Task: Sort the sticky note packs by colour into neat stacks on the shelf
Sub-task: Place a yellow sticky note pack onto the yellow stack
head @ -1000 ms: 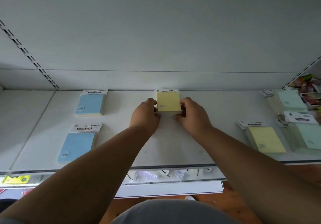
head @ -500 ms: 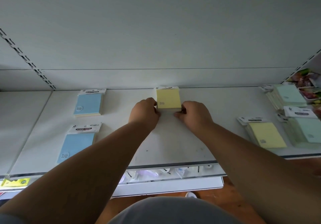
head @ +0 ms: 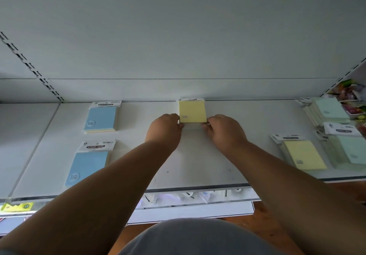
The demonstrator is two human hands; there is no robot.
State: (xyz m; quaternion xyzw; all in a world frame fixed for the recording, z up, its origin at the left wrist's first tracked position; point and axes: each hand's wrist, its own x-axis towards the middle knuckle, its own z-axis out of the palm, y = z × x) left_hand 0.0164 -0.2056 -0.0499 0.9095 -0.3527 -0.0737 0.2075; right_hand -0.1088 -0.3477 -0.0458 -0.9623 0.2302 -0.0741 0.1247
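From the head view, both arms reach over the white shelf (head: pixel 198 155) to a yellow stack (head: pixel 192 112) sitting at twelve o'clock, hard against the back wall. The left hand (head: pixel 165 129) curls its fingers against the stack's left near corner and the right hand (head: pixel 224 130) does the same at the right near corner, so the stack is pinched between them. At ten o'clock lies a blue pack (head: pixel 101 118), with another blue pack (head: pixel 88 166) nearer, at nine. At three o'clock a loose yellow pile (head: pixel 303 156) sits beside a green pile (head: pixel 351 149); a further green pile (head: pixel 329 110) lies at two o'clock.
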